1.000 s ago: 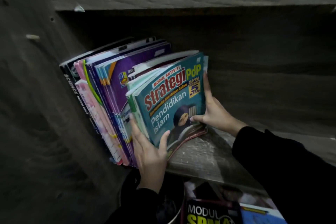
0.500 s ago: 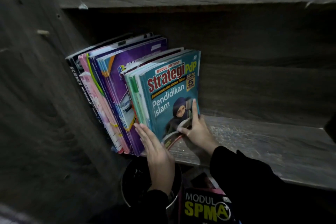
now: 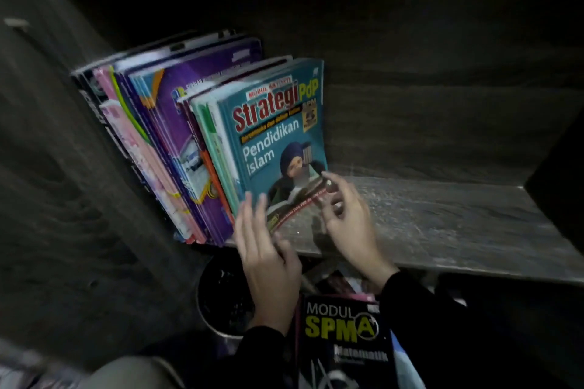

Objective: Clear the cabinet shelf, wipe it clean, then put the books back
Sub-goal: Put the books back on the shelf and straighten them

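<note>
Books (image 3: 189, 142) are leaned against the wall at the shelf's (image 3: 442, 224) left end, one teal book (image 3: 278, 148) outermost. The left hand (image 3: 265, 256) and right hand (image 3: 350, 224) are held at its lower corners, both grips wide and empty. Below the shelf's front edge, one black book (image 3: 344, 335) and one round container (image 3: 221, 303) are seen.

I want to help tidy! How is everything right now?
Grey wooden shelf: right part bare
Row of colourful books: leaning left on cabinet wall
Teal "Strategi PdP" book: outermost, leaning on them
Left hand: open, at teal book's bottom
Right hand: loosely curled, holding nothing
Black "Modul SPM" book: below the shelf
</note>
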